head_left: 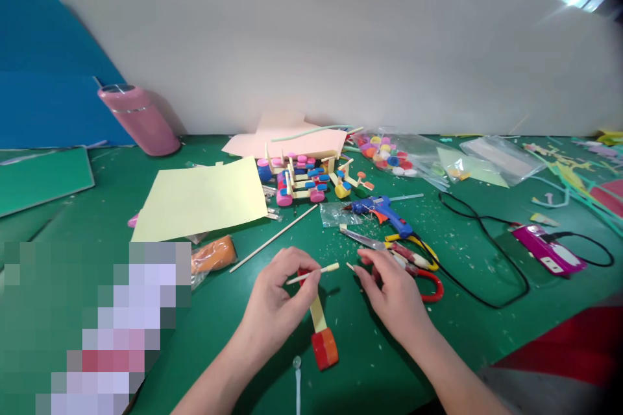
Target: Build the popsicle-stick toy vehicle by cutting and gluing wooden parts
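Pale and slender, a stick [329, 268] with a thicker yellowish end is pinched between the thumb and fingers of the left hand [287, 288] above the near middle of a green counter [270, 373]. Just right, the right hand [393, 288] pinches a short pale stub [350, 266]. Beside the left hand, a flat yellow strip [318, 314] meets a glossy red-and-orange block [324, 349]; a blue glue gun [376, 205] lies farther off.

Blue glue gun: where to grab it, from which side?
Best by the handle of the blue glue gun, probably from above and the right: the handle slants toward the lower right, while the nozzle points left, away from that approach.
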`<action>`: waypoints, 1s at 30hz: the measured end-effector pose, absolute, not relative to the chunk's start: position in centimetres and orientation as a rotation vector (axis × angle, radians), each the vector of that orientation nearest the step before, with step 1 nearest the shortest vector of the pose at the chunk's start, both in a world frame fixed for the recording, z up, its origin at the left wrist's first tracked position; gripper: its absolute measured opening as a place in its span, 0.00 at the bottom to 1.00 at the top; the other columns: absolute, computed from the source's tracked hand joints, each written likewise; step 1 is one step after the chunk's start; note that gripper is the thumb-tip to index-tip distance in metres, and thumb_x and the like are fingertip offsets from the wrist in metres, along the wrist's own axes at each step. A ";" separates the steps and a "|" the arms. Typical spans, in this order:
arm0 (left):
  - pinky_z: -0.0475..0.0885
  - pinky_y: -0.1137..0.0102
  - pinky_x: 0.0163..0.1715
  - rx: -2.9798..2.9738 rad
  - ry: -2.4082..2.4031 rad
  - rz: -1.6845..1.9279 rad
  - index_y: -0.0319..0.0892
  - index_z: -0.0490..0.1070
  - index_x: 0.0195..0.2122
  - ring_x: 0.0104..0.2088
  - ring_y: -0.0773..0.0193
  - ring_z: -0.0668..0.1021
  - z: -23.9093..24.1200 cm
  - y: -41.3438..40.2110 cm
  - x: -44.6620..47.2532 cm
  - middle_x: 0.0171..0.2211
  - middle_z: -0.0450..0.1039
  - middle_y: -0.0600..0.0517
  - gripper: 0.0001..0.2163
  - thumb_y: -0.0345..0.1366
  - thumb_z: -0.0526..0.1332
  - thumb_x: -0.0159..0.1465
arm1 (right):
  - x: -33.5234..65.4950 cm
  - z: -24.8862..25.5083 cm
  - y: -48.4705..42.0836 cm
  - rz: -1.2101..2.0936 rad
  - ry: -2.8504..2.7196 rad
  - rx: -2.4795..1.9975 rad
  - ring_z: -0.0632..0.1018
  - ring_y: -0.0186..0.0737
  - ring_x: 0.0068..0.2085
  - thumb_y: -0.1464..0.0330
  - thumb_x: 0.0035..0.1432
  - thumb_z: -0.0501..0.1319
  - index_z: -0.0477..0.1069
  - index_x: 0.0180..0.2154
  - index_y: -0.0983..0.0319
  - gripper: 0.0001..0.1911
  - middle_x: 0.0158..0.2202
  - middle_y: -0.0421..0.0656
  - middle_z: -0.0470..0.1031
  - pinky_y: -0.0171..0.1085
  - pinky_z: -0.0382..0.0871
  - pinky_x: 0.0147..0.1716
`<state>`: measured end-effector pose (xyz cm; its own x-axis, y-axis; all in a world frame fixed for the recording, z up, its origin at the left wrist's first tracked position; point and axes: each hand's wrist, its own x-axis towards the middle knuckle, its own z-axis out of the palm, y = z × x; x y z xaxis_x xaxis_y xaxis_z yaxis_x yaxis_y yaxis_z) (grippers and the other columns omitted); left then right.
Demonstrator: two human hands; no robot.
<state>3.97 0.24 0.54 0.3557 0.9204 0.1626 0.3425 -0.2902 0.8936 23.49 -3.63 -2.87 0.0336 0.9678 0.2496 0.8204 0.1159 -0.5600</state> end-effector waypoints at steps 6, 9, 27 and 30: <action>0.68 0.70 0.32 1.816 1.113 0.904 0.41 0.71 0.31 0.32 0.63 0.73 0.7 0.2 4.0 0.29 0.72 0.51 0.06 0.32 0.55 0.59 | 22.6 -0.7 -3.6 0.508 -1.707 -1.466 0.70 0.37 0.31 0.67 0.56 0.59 0.64 0.46 0.58 0.14 0.40 0.46 0.68 0.36 0.69 0.31; 0.69 0.69 0.32 1.793 1.096 0.910 0.41 0.73 0.31 0.32 0.63 0.74 0.8 0.2 4.1 0.29 0.72 0.50 0.07 0.32 0.55 0.59 | 22.1 -0.3 -3.1 0.501 -1.809 -1.369 0.71 0.38 0.33 0.66 0.54 0.61 0.65 0.46 0.57 0.16 0.40 0.45 0.67 0.37 0.69 0.31; 0.68 0.69 0.32 1.761 1.033 0.906 0.40 0.73 0.31 0.31 0.62 0.73 0.8 0.1 4.0 0.28 0.72 0.49 0.08 0.32 0.54 0.60 | 22.0 0.1 -0.6 0.468 -1.992 -1.198 0.70 0.37 0.32 0.63 0.55 0.60 0.75 0.34 0.58 0.07 0.31 0.41 0.66 0.35 0.65 0.31; 0.68 0.68 0.32 1.762 1.022 0.906 0.40 0.73 0.31 0.32 0.62 0.73 0.6 0.2 4.0 0.29 0.71 0.49 0.08 0.31 0.54 0.60 | 21.9 0.4 -0.7 0.620 -1.905 -1.200 0.70 0.37 0.34 0.64 0.54 0.61 0.75 0.33 0.58 0.06 0.31 0.41 0.65 0.35 0.66 0.33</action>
<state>3.97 0.17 0.64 0.3951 0.9054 0.1553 0.2629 -0.2735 0.9253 21.87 -0.67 0.38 -0.2454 0.9009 0.3581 0.5176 0.4340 -0.7374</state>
